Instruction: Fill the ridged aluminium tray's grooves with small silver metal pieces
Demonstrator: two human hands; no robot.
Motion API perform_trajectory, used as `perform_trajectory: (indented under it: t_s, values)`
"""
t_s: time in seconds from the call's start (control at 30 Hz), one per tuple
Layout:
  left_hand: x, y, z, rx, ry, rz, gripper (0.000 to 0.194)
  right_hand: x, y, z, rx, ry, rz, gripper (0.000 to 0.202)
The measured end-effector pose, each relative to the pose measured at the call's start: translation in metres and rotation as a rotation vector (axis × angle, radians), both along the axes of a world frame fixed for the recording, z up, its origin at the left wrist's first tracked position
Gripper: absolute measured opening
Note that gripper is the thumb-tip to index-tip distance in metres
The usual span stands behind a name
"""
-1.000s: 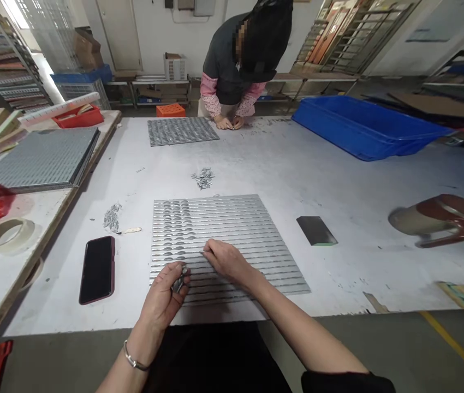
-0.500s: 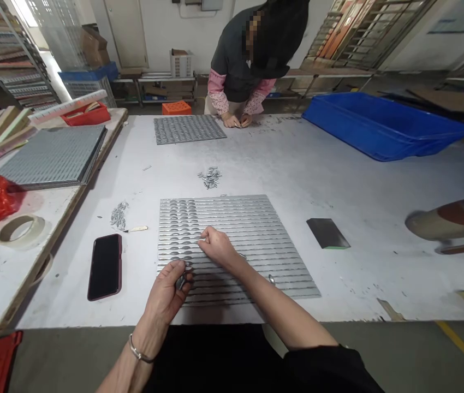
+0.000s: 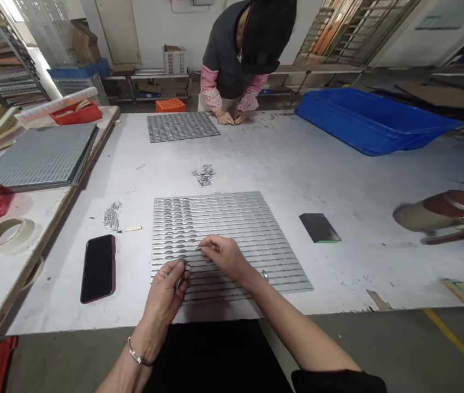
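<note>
Clock directions from panel centre. One grooved grey panel (image 3: 236, 218), flat on white worktable (image 3: 277, 158); columns of leaf-shaped inserts (image 3: 178, 228) at 10 o'clock. Left hand (image 3: 168, 286), 8 o'clock: fingers curled round a few silvery pieces (image 3: 179, 282). Right hand (image 3: 224, 256), near centre: thumb and forefinger together, apparently pinching a slim sliver (image 3: 198, 248). One stray oval (image 3: 265, 275), 4 o'clock, beside right forearm (image 3: 293, 322). Risks, judged: forearm sweep could displace the stray; slackened left fingers could spill their stock.

Passage runs free between the striped panel (image 3: 236, 218) and dark block (image 3: 320, 227); a blue bin (image 3: 334, 124) obstructs farther back.
</note>
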State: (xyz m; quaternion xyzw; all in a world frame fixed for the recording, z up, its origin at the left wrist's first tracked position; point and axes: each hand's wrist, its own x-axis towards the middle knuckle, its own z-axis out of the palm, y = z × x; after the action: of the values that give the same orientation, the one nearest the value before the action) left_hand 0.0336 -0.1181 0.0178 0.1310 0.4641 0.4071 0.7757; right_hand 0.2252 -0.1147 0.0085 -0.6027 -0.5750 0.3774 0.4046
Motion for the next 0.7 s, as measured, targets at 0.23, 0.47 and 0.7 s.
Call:
perform_trajectory:
  t_s: [0.23, 0.47, 0.7]
  values:
    - [-0.018, 0.005, 0.001, -0.087, 0.041, 0.071, 0.017, -0.009, 0.026, -0.048, 0.383, -0.473, 0.08, 0.018]
    - [-0.015, 0.001, 0.009, -0.094, 0.041, 0.107, 0.019, -0.005, 0.029, -0.059, 0.507, -0.563, 0.161, 0.025]
    - [-0.008, -0.005, 0.018, -0.086, 0.039, 0.117, 0.021, -0.009, 0.028, -0.045, 0.377, -0.729, 0.217, 0.024]
